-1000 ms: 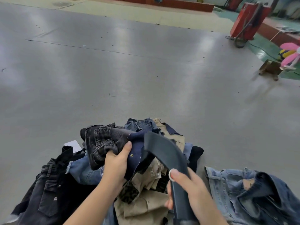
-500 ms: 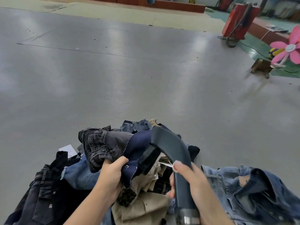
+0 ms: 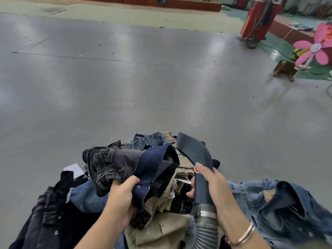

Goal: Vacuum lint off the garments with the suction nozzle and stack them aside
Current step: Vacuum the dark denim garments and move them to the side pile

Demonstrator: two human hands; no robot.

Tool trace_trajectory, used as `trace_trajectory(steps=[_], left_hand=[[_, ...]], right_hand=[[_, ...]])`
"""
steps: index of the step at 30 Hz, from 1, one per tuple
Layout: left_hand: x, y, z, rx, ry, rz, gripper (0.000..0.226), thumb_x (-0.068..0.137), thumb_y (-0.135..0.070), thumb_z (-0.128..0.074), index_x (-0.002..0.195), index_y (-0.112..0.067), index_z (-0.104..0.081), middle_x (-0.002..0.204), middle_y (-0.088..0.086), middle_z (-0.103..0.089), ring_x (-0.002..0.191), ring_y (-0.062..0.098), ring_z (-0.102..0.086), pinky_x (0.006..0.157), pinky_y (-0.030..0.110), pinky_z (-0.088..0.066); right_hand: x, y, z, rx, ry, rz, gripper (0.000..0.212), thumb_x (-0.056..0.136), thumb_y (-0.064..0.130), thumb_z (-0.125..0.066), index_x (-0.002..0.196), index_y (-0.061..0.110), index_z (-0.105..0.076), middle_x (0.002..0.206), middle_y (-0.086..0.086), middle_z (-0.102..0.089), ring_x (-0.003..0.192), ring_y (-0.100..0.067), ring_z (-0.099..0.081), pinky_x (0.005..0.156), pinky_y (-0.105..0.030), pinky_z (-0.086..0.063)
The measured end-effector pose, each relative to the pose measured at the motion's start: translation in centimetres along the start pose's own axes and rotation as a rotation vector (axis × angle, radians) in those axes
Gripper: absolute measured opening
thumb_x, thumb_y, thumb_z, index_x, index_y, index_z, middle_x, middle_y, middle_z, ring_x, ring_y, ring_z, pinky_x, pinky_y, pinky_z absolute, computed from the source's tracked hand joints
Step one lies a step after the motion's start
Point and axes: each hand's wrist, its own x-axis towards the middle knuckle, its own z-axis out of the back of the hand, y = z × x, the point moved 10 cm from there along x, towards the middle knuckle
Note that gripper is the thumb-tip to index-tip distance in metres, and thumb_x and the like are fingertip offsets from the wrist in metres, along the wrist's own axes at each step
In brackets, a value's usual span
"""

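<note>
- Your left hand [image 3: 122, 193] grips a bunch of cloth: fingers and thumb are curled round a dark grey denim piece [image 3: 109, 164] and a navy piece [image 3: 154, 168], held up above the pile [image 3: 161, 209].
- Your right hand [image 3: 212, 184] is wrapped round the nozzle [image 3: 195, 151], forefinger laid along its upper side, thumb on the near side.
- The nozzle is dark and bent; its flat mouth points away from you and to the left, just beside the navy piece. Whether the mouth touches the cloth cannot be told.
- Below your right hand the nozzle joins a ribbed grey hose [image 3: 204, 229] with a metal band at the joint.
- A bracelet [image 3: 242, 236] sits on your right wrist.
- The pile lies on the grey floor [image 3: 125, 90] right in front of you: khaki, blue denim and black pieces heaped together under your hands.
- A black garment [image 3: 46, 218] lies at the left of the pile, touching it.
- A blue denim jacket [image 3: 280, 205] lies to the right, just beside your right arm.
- A white tag [image 3: 72, 168] shows at the pile's left edge.
- Far off at the right stand a red machine [image 3: 258, 18] and a pink flower fan [image 3: 316, 49].
</note>
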Motion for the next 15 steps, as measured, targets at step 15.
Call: trace_trajectory(steps=[15], left_hand=[[0.7, 0.8, -0.1, 0.032, -0.032, 0.033, 0.015, 0.086, 0.008, -0.051, 0.097, -0.001, -0.056, 0.063, 0.004, -0.070, 0.055, 0.016, -0.068, 0.046, 0.026, -0.050]], right_hand=[[-1.0, -3.0, -2.8, -0.089, 0.138, -0.046, 0.021, 0.088, 0.025, -0.064, 0.100, 0.010, -0.057, 0.059, -0.008, -0.057, 0.046, -0.024, -0.055, 0.048, -0.031, -0.050]])
